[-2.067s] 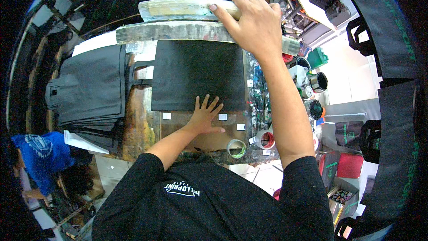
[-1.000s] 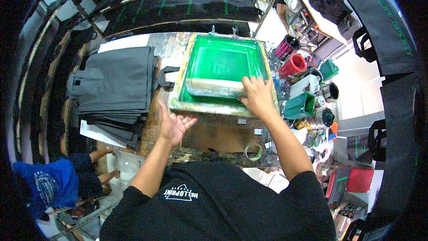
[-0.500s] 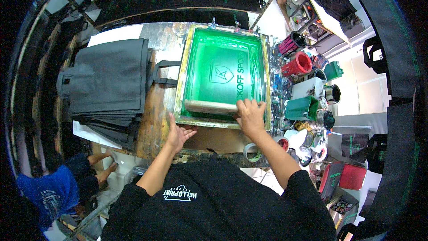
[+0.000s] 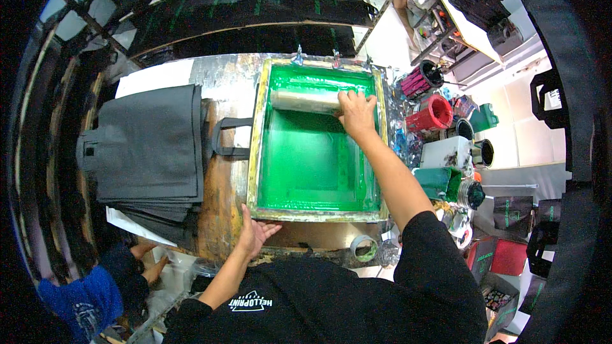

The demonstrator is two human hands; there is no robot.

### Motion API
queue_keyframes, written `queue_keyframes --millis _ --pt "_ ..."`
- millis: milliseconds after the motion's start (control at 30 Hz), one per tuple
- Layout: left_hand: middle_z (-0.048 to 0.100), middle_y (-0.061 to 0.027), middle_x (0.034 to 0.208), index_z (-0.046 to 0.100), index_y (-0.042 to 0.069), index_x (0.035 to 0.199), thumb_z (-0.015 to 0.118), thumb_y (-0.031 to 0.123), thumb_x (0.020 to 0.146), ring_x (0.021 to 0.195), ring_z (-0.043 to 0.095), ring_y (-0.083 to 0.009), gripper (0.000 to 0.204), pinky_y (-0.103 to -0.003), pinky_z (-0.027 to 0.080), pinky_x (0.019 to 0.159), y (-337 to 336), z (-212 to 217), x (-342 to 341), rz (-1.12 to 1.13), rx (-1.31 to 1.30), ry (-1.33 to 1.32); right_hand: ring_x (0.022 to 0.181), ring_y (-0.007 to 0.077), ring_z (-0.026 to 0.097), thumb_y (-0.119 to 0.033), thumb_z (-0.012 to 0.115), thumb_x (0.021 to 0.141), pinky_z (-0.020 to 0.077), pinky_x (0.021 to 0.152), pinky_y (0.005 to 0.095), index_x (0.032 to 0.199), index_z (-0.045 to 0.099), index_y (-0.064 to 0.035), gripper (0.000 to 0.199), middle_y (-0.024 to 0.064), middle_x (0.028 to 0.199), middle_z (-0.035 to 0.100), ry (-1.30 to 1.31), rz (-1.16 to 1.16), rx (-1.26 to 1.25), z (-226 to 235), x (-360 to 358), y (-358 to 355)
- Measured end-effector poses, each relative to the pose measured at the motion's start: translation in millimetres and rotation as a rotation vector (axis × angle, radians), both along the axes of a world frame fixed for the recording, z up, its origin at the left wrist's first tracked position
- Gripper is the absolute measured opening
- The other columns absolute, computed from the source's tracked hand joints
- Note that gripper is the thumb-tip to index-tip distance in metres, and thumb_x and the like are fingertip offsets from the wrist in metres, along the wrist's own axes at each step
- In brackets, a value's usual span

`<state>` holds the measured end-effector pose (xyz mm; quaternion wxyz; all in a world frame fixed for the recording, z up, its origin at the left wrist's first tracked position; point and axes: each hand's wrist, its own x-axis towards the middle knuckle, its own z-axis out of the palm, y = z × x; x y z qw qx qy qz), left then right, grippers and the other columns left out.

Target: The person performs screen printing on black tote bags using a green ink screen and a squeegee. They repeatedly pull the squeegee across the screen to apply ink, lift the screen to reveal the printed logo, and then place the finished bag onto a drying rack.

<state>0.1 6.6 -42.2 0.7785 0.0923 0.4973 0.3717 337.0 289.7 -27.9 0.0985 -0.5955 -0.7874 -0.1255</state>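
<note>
A screen-printing frame (image 4: pixel 255 153) with green ink over its mesh lies on the worktable. My right hand (image 4: pixel 358 113) is closed on the right end of a squeegee (image 4: pixel 305 102), which lies across the far part of the mesh. Below the blade the mesh is coated green. At the frame's near left corner, my left hand (image 4: pixel 256 234) has its fingers stretched and thumb apart, touching or close under the near edge. A bag's dark handle (image 4: pixel 232 137) sticks out from the frame's left side; the rest of that bag is hidden beneath it.
A pile of dark fabric bags (image 4: pixel 150 143) lies on the left of the table. Along the right stand a red ink tub (image 4: pixel 433 113), a green container (image 4: pixel 437 181) and other cans. A tape roll (image 4: pixel 364 248) sits near the front edge. A person in blue (image 4: pixel 83 299) is at lower left.
My right hand has pushed the squeegee from the near edge of the mesh to the far part. The dark logo and lettering on the mesh have faded under green. My left hand stays by the frame.
</note>
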Motion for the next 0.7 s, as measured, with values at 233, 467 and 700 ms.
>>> queue_keyframes --millis 233,467,700 --pt "0.042 -0.0381 0.155 0.005 -0.004 0.167 0.028 0.1 0.085 0.14 0.053 -0.0486 0.134 -0.054 0.046 0.118 7.7 -23.2 -1.7 -0.058 -0.136 0.06 0.118 0.0272 0.062 -0.035 0.092 0.075 0.039 0.099 0.0591 0.128 0.059 -0.0201 0.065 0.0041 0.12 0.067 -0.016 -0.062 -0.11 -6.5 10.7 79.2" --pt "0.077 -0.0227 0.087 0.068 -0.006 0.099 0.025 0.094 0.092 0.075 0.076 -0.029 0.109 -0.04 0.061 0.066 56.2 -14.7 -42.5 -0.684 -0.165 0.257 0.122 0.0289 0.061 -0.031 0.092 0.076 0.0392 0.103 0.0617 0.133 0.06 -0.019 0.066 0.0058 0.124 0.067 -0.003 -0.041 -0.162 21.3 9.1 98.7" --pt "0.068 -0.0207 0.114 0.068 0.002 0.113 0.078 0.057 0.09 0.112 0.063 -0.0379 0.061 -0.047 0.048 0.099 255.6 30.8 29.6 -0.321 1.29 1.436 0.123 0.028 0.057 -0.025 0.092 0.072 0.0405 0.102 0.0539 0.131 0.061 -0.0185 0.066 0.0053 0.121 0.065 0.043 -0.035 -0.063 -20.7 7.3 82.4"
